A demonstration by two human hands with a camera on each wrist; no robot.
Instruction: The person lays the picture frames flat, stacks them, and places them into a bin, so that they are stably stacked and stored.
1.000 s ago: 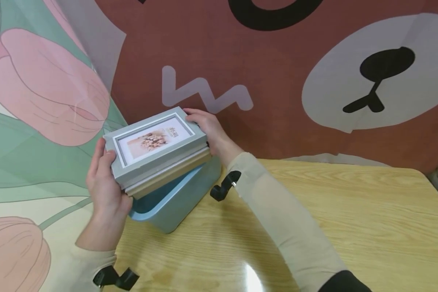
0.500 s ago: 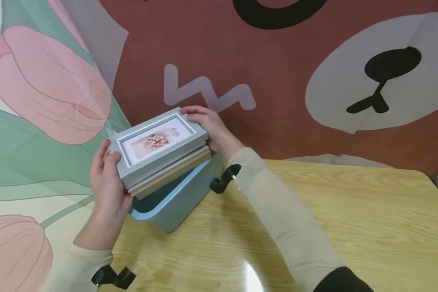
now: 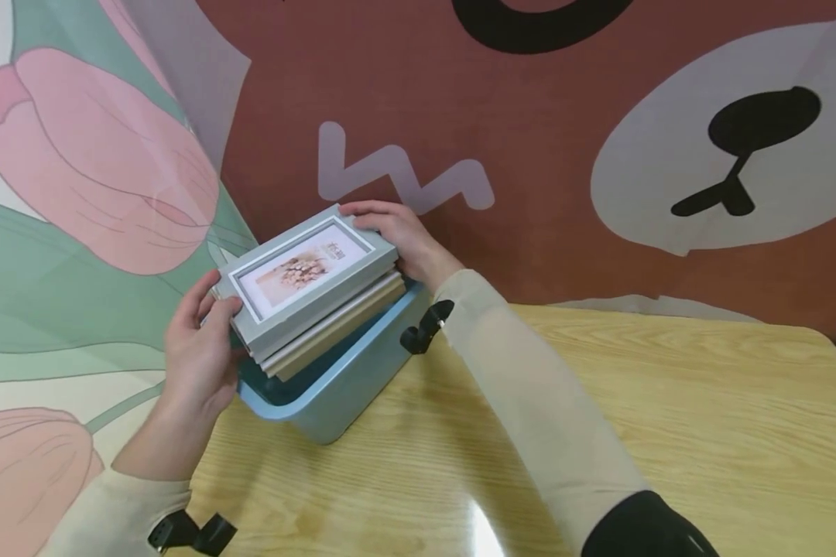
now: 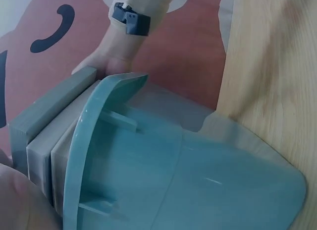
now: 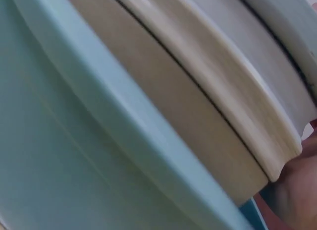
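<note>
A stack of picture frames [image 3: 330, 302] sits at a slant over the mouth of a blue plastic bin [image 3: 362, 398]. Its top frame is grey-blue, with a flower picture behind a white inner border; lighter and beige frames lie beneath. My left hand [image 3: 198, 348] grips the left end, thumb at the top frame's near corner. At the far right end my right hand [image 3: 407, 240] holds the stack, fingers over the upper edge. The right wrist view shows the lower frames [image 5: 198, 111] close along the bin's rim [image 5: 133, 106]. The bin's inside is mostly hidden under the stack.
The bin stands on a light wood-grain table [image 3: 655, 418] that runs off to the right. Behind it hangs a brown cloth [image 3: 529, 155] printed with an animal face, and a cloth with pink tulips [image 3: 104, 162] covers the left side.
The stack's left end has moved down and to the right, closer to the bin. My left hand has shifted with it, its thumb slightly lower. The right hand keeps its hold.
</note>
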